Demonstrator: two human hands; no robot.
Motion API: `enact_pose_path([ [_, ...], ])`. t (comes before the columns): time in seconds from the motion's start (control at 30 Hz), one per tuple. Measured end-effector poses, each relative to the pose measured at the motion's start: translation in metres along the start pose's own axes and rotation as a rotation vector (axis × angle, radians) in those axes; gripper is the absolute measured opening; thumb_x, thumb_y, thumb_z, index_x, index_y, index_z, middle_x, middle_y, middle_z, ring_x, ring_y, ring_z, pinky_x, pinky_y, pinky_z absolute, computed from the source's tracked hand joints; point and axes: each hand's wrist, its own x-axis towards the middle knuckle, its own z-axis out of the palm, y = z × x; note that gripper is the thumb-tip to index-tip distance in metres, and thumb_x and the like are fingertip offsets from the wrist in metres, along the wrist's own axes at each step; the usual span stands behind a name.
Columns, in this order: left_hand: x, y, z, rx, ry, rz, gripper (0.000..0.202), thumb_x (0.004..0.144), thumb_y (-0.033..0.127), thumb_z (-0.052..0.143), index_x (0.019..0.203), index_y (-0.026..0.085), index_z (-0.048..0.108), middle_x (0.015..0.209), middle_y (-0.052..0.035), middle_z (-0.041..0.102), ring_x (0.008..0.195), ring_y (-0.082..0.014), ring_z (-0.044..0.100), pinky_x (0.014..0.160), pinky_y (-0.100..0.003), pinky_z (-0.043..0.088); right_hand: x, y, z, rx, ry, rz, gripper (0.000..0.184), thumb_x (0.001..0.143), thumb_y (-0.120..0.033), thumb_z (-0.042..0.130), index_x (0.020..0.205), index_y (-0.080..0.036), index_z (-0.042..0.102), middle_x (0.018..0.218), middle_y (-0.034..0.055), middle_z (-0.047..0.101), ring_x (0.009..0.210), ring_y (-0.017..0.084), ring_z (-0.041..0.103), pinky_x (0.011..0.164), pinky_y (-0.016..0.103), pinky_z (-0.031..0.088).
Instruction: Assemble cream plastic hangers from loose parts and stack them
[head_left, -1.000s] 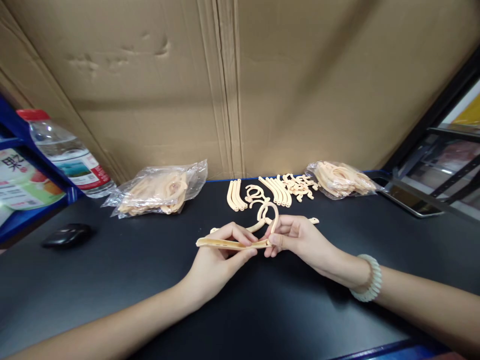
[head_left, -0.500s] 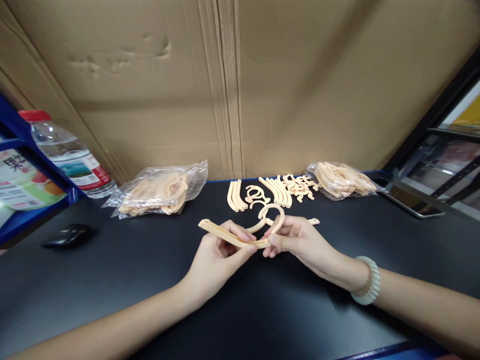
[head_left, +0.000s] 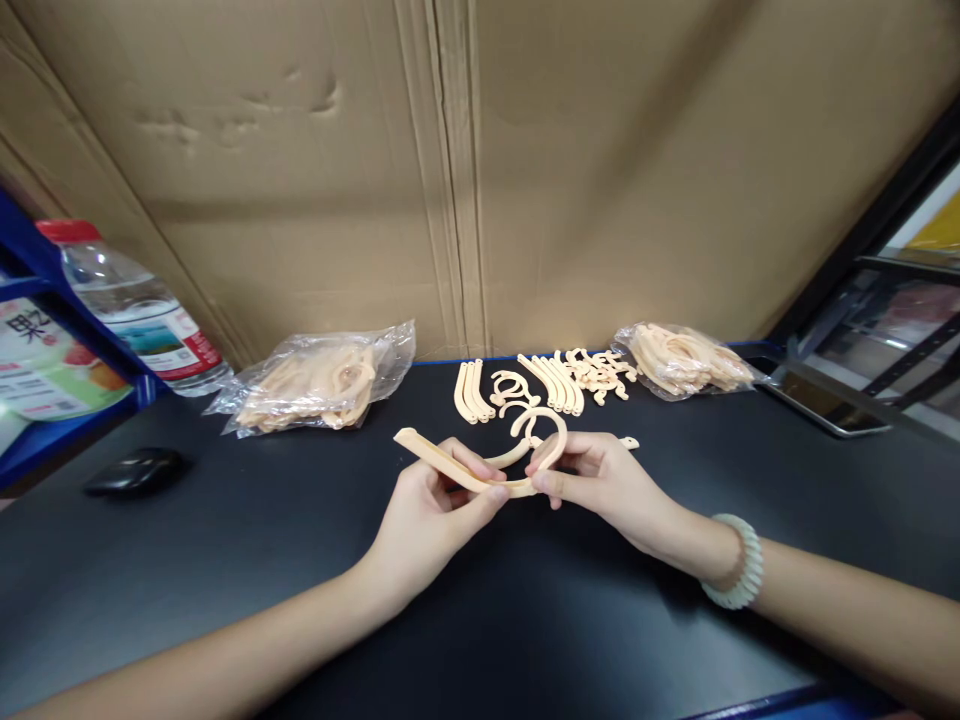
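My left hand (head_left: 442,510) pinches a beige plastic hanger arm (head_left: 435,458), its free end pointing up to the left. In my right hand (head_left: 589,480) is a curved beige hanger hook (head_left: 561,440), gripped at its base. The arm's inner end meets the hook's base between my fingertips; whether they are locked together I cannot tell. Behind my hands, another hanger (head_left: 510,457) lies on the black table, partly covered by them. Farther back are a few loose hooks (head_left: 511,385), rows of hanger arms (head_left: 471,390) and a pile of small curved pieces (head_left: 600,372).
Clear bags of beige parts lie at the back left (head_left: 307,385) and back right (head_left: 682,360). A black mouse (head_left: 136,470) and a water bottle (head_left: 150,310) are on the left. A phone-like device (head_left: 825,400) lies at the right. Cardboard (head_left: 300,180) stands behind the table.
The hanger arm has turned slightly in my left hand, and its free end has risen a little. The hook has shifted slightly left with my right fingers.
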Motion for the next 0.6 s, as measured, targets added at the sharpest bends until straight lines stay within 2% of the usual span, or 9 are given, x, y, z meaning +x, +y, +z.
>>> enact_pose_path([
  [0.1, -0.001, 0.001, 0.000, -0.004, -0.001, -0.004, 0.024, 0.073, 0.026, 0.077, 0.074, 0.016, 0.055, 0.075, 0.0005, 0.064, 0.072, -0.0123, 0.062, 0.067, -0.022, 0.051, 0.001, -0.003, -0.003, -0.043, 0.009, -0.024, 0.025, 0.077, -0.039, 0.076, 0.077, -0.016, 0.068, 0.077, 0.0020, 0.062, 0.060, 0.011, 0.054, 0.053, 0.024, 0.048],
  [0.2, -0.001, 0.001, -0.001, -0.008, -0.012, -0.007, 0.025, 0.074, 0.026, 0.077, 0.076, 0.016, 0.054, 0.076, 0.0008, 0.064, 0.073, -0.0111, 0.061, 0.069, -0.020, 0.051, 0.003, -0.005, -0.010, -0.039, 0.078, -0.058, 0.024, 0.079, -0.039, 0.075, 0.084, -0.016, 0.067, 0.075, 0.0003, 0.061, 0.054, 0.008, 0.052, 0.053, 0.024, 0.047],
  [0.3, 0.000, 0.000, -0.002, -0.024, -0.028, -0.009, 0.026, 0.075, 0.026, 0.076, 0.080, 0.017, 0.052, 0.079, 0.0006, 0.065, 0.076, -0.0115, 0.062, 0.071, -0.021, 0.052, 0.005, -0.005, -0.015, 0.026, 0.135, -0.024, 0.025, 0.077, -0.037, 0.077, 0.085, -0.016, 0.065, 0.070, -0.0007, 0.061, 0.056, 0.010, 0.057, 0.054, 0.024, 0.051],
  [0.43, 0.001, 0.000, -0.002, -0.041, -0.116, -0.050, 0.029, 0.076, 0.026, 0.077, 0.090, 0.017, 0.054, 0.093, -0.0052, 0.071, 0.079, -0.0158, 0.068, 0.072, -0.025, 0.055, 0.004, -0.005, -0.010, 0.143, 0.072, 0.034, 0.024, 0.078, -0.034, 0.077, 0.087, -0.016, 0.064, 0.076, 0.0023, 0.067, 0.067, 0.013, 0.066, 0.064, 0.026, 0.057],
  [0.53, 0.003, 0.002, -0.002, -0.029, -0.162, -0.088, 0.025, 0.076, 0.026, 0.077, 0.091, 0.014, 0.061, 0.089, -0.0065, 0.072, 0.074, -0.0168, 0.071, 0.068, -0.024, 0.057, 0.004, -0.006, -0.010, 0.138, 0.007, 0.012, 0.021, 0.082, -0.032, 0.073, 0.094, -0.016, 0.067, 0.086, 0.0058, 0.070, 0.075, 0.015, 0.069, 0.069, 0.028, 0.058],
  [0.6, 0.004, 0.002, -0.003, -0.043, -0.146, -0.110, 0.022, 0.076, 0.026, 0.077, 0.087, 0.012, 0.065, 0.085, -0.0061, 0.072, 0.072, -0.0161, 0.071, 0.067, -0.023, 0.057, 0.007, -0.007, -0.018, 0.029, 0.019, -0.066, 0.024, 0.084, -0.032, 0.070, 0.103, -0.017, 0.067, 0.093, 0.0073, 0.071, 0.077, 0.017, 0.069, 0.068, 0.029, 0.059],
])
